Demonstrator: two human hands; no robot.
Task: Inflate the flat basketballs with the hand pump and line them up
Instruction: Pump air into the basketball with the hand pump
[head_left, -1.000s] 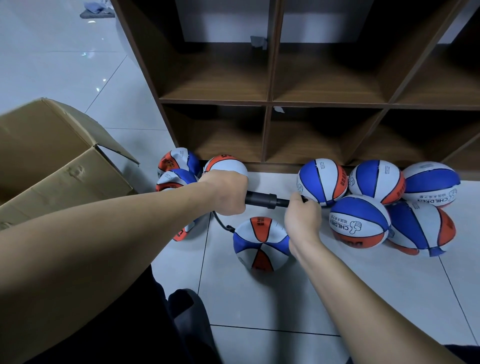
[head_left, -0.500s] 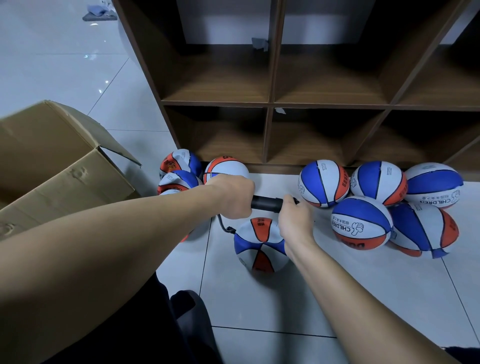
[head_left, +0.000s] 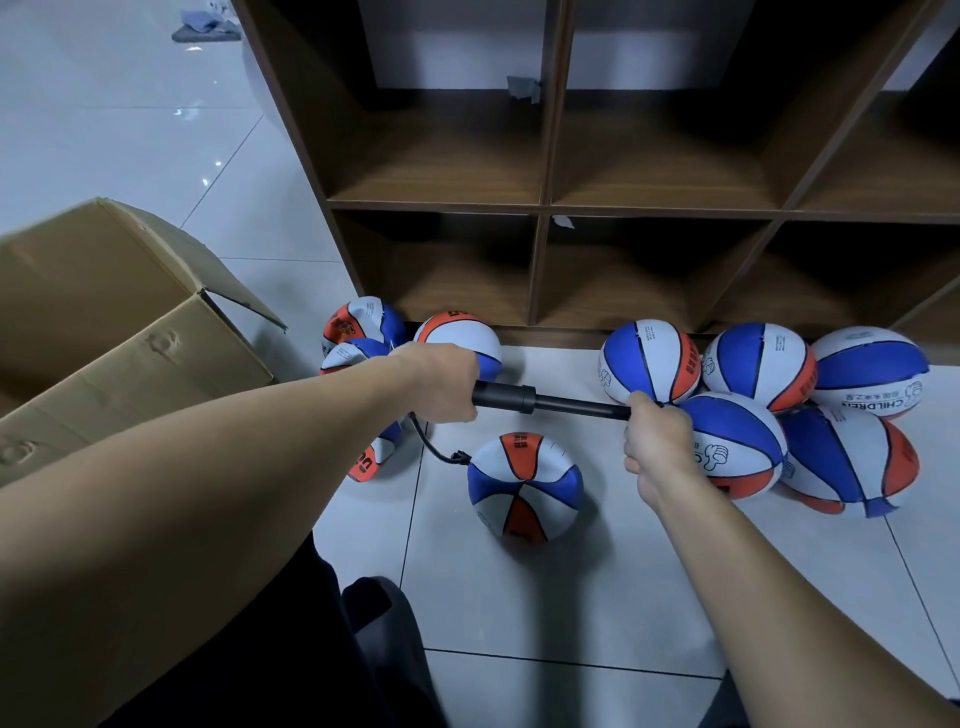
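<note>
- i see my left hand (head_left: 440, 383) with its grip wrapped tight round the barrel of the slim black hand pump (head_left: 504, 398), which lies level above the floor.
- my right hand (head_left: 655, 435) has its grip curled round the handle at the far end of the pump's thin black rod (head_left: 582, 406), which is drawn well out of the barrel.
- a short black hose (head_left: 432, 445) loops down from the barrel under my left hand and plugs into the left side of the red, white and blue basketball (head_left: 524, 488) sitting between my arms on the pale tiled floor (head_left: 571, 597).
- five round basketballs of the same colours (head_left: 862, 364) cluster on the floor to the right, touching one another, just before the dark wooden cubby shelf (head_left: 540, 208).
- a few softer, crumpled balls (head_left: 363, 325) are heaped to the left, partly hidden behind my left forearm.
- an open brown cardboard box (head_left: 114, 332) stands at the far left, near that heap.
</note>
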